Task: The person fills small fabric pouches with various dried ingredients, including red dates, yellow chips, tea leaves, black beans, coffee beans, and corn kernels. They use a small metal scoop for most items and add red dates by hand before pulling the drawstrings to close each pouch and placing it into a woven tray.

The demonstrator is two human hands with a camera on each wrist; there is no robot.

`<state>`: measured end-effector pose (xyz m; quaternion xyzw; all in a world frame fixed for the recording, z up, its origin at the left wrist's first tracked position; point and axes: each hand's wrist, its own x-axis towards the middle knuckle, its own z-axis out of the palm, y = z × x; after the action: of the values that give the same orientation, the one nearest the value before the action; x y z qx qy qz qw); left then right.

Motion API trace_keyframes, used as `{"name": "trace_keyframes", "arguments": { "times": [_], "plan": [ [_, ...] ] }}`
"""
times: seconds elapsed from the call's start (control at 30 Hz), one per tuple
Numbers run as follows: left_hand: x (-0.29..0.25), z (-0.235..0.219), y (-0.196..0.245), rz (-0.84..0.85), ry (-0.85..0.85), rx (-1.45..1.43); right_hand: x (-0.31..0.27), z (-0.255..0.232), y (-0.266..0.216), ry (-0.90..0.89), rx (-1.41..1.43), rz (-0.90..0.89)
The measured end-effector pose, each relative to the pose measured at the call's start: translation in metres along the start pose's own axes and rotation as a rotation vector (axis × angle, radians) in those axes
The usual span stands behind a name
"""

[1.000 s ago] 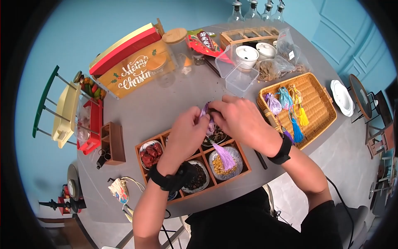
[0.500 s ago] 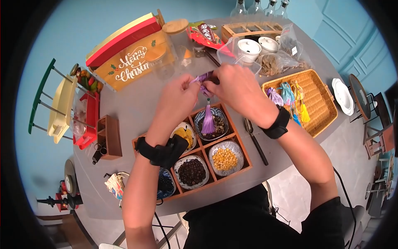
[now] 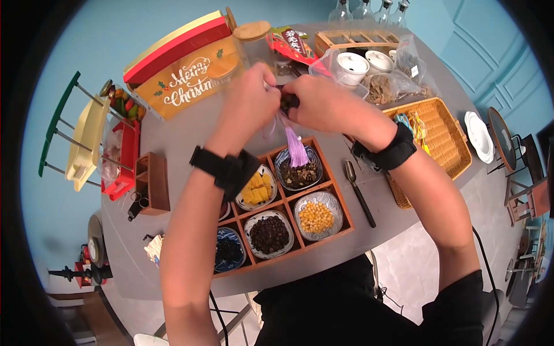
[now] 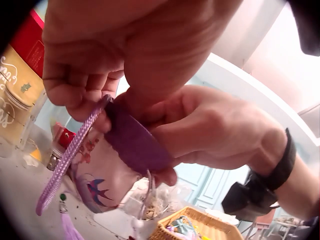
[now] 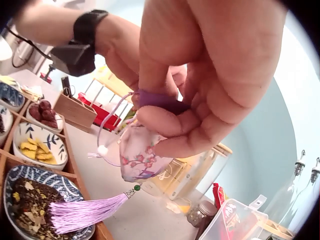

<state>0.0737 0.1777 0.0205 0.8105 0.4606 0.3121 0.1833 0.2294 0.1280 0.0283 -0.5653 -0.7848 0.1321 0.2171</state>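
A lilac drawstring pouch (image 4: 100, 175) printed with flowers and a swallow hangs between both hands, its purple band (image 4: 135, 140) at the top. My left hand (image 3: 251, 95) pinches the band at one side, close to the braided cord (image 4: 70, 162). On the other side my right hand (image 3: 326, 104) grips the band, fingers curled and thumb pressed to it. Below the pouch dangles a lilac tassel (image 3: 296, 151) with a green bead (image 5: 137, 188). In the head view it overlaps a blue-patterned bowl (image 3: 281, 163) of dried herbs. The hands hide most of the pouch there.
The divided wooden tray (image 3: 341, 200) holds bowls of corn kernels (image 3: 316, 217), yellow pieces (image 3: 256, 188) and dark grains (image 3: 269, 234). Right of it lie a dark-handled spoon (image 3: 360, 196) and a wicker basket (image 3: 453, 147) with pouches. Jars and white lidded pots (image 3: 352, 68) stand behind.
Both hands have risen away from the body with the pouch. The tassel has swung from over the corn bowl to the herb bowl. My right forearm now covers part of the basket.
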Motion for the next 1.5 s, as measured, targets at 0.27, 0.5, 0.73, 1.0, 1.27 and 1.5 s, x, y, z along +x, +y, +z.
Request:
{"name": "trace_keyframes", "arguments": {
  "times": [0.27,0.5,0.73,1.0,1.27,1.5],
  "plan": [
    [0.021,0.011,0.001,-0.205,-0.002,-0.138,-0.006,-0.001,0.011,-0.022,0.078,-0.022],
    [0.034,0.01,-0.006,-0.336,-0.077,-0.332,-0.012,0.021,0.022,0.274,0.066,-0.187],
    [0.028,0.0,-0.005,-0.302,-0.278,-0.282,-0.013,0.02,0.028,0.262,-0.056,-0.216],
    [0.043,0.013,-0.025,-0.347,-0.103,-0.038,-0.01,0.027,0.01,0.2,-0.111,-0.12],
    [0.043,0.029,-0.037,-0.308,0.028,0.091,-0.005,0.036,-0.006,0.202,-0.26,-0.135],
    [0.033,0.026,-0.028,-0.21,0.017,0.058,-0.008,0.033,0.003,0.186,-0.244,-0.162]
  ]
}}
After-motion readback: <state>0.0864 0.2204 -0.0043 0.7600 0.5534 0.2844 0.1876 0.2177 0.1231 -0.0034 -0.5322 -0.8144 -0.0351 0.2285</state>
